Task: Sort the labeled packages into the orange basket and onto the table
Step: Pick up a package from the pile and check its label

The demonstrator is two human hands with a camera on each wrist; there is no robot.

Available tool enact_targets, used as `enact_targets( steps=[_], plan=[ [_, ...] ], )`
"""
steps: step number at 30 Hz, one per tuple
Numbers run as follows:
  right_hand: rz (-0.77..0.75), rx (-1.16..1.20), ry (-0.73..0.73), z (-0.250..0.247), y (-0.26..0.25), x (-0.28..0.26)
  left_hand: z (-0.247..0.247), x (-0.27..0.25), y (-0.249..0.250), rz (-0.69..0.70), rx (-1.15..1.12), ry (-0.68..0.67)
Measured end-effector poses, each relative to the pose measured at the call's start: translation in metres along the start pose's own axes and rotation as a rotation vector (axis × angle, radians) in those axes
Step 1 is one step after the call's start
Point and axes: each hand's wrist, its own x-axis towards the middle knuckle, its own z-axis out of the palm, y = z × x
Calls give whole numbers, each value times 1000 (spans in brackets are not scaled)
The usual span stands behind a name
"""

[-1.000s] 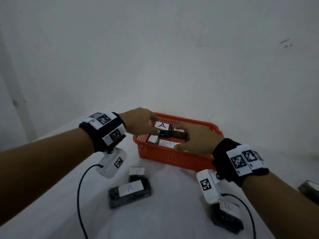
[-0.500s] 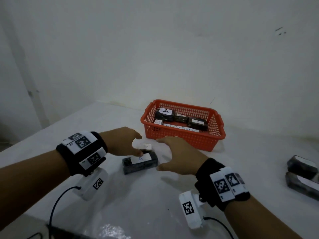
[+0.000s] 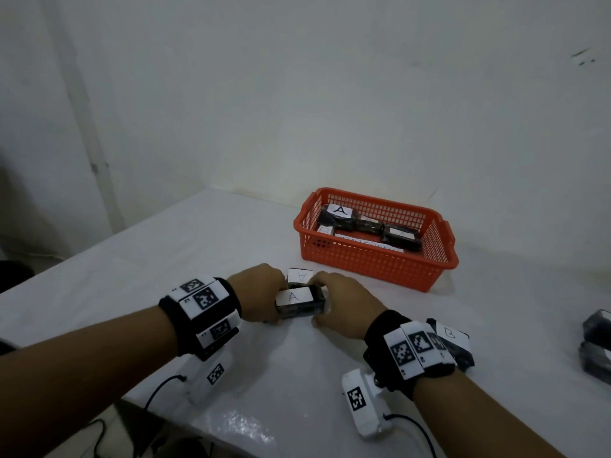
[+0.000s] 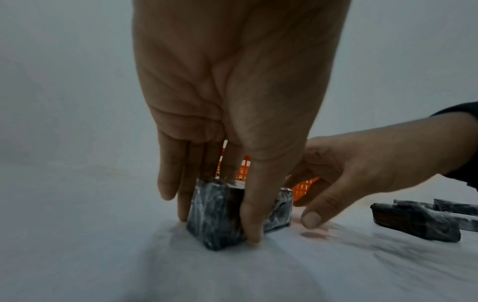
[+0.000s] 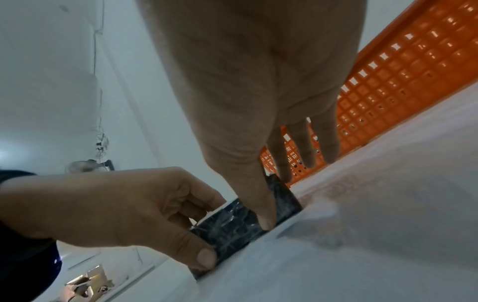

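Because both hands, left hand (image 3: 256, 294) and right hand (image 3: 347, 302), pinch one "A" package (image 3: 299, 304) by its ends on the bench (image 3: 198, 246), short of the orange basket (image 3: 373, 259), its slick wrap (shiny film) might slip; the second "A" package (image 3: 300, 276) just behind could be knocked.

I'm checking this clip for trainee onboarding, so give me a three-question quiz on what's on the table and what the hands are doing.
1. True or false: the left hand and right hand both grip the same A package.
2. What letter marks the package beside the right wrist?
3. The orange basket holds: (a) nothing, (b) several packages, (c) one package.

Key: 1 true; 2 B; 3 b.
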Motion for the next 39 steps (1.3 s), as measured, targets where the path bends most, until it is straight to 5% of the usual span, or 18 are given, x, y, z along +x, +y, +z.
enact_targets(
  steps=[10, 22, 39],
  plan=[
    [-67, 265, 97, -25, 11, -15, -29, -15, -9, 83, -265, 87],
    [-190, 632, 348, -43, 26, -58, -38, -33, 9, 318, -862, 270],
    [-174, 884, 511, -44, 44, -93, -33, -36, 46, 419, -1030, 236]
  ],
)
